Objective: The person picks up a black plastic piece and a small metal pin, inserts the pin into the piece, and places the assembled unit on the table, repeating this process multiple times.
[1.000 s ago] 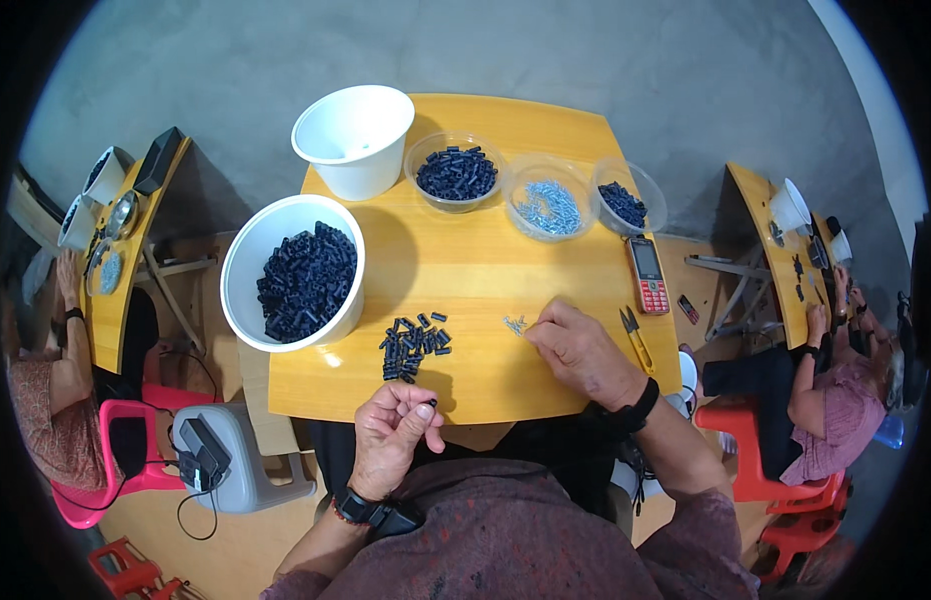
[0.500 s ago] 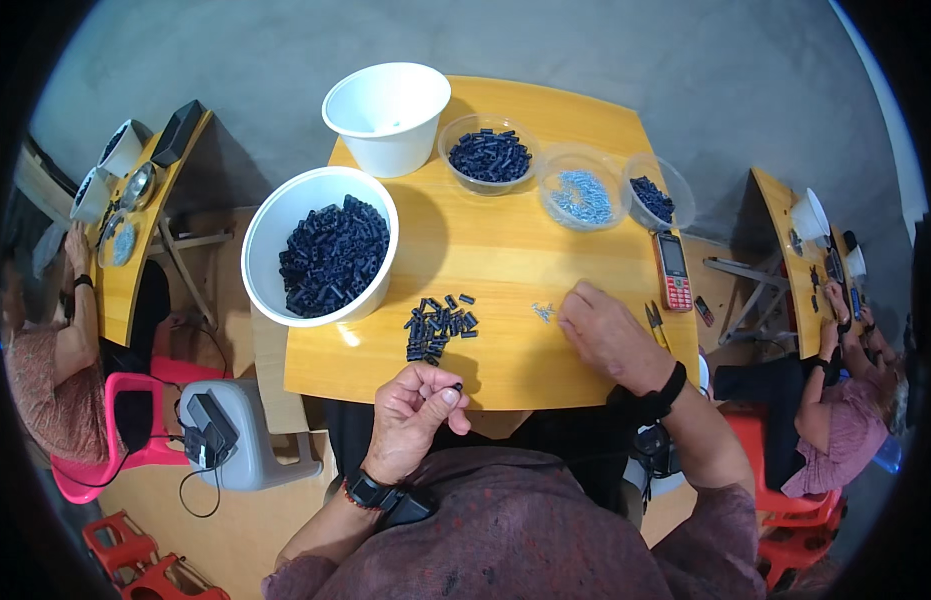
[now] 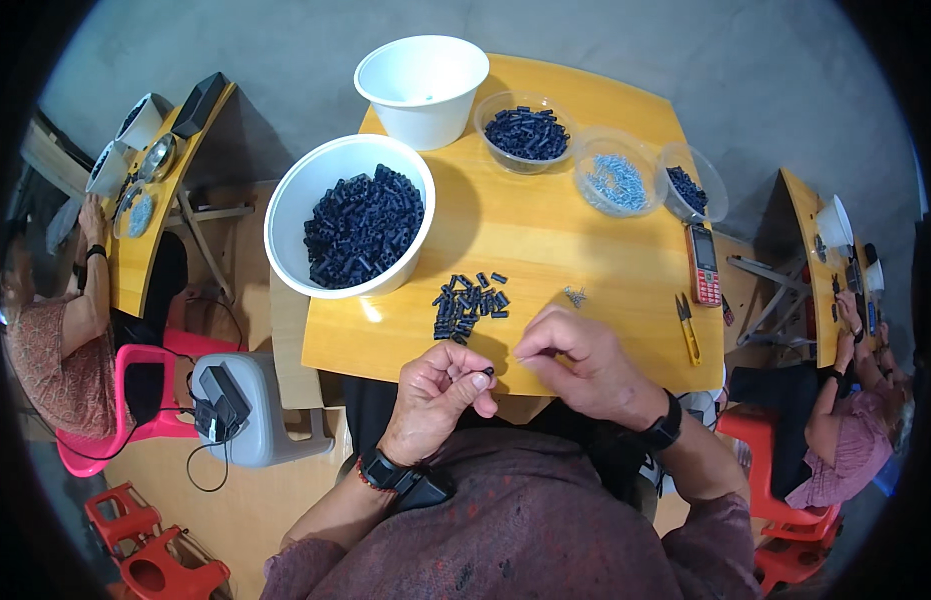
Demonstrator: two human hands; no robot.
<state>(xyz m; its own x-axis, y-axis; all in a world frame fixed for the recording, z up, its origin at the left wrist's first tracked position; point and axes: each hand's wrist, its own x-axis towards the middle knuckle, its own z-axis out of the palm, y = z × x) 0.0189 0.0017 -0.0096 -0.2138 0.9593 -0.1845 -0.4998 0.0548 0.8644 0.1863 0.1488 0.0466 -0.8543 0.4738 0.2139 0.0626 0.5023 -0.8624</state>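
Note:
My left hand (image 3: 435, 395) is at the table's near edge, thumb and fingers pinched on a small black plastic tube (image 3: 488, 371) whose end pokes out. To its right, my right hand (image 3: 590, 365) has thumb and forefinger pressed together; whatever they hold is too small to make out. The two hands are close but apart. Just beyond them lies a loose pile of short black tubes (image 3: 471, 306). A few small silvery screws (image 3: 575, 296) rest on the table behind my right hand.
A white tub of black tubes (image 3: 365, 228) stands left, another white tub (image 3: 422, 95) behind it. Clear bowls hold black tubes (image 3: 526, 133), silvery screws (image 3: 615, 182) and more black pieces (image 3: 687, 188). A red phone (image 3: 702, 262) and yellow-handled snips (image 3: 689, 330) lie right. Co-workers sit at both sides.
My right hand has left the small screws and come back toward my left hand, fingers pinched. My left hand keeps the black tube. The whole view has shifted slightly.

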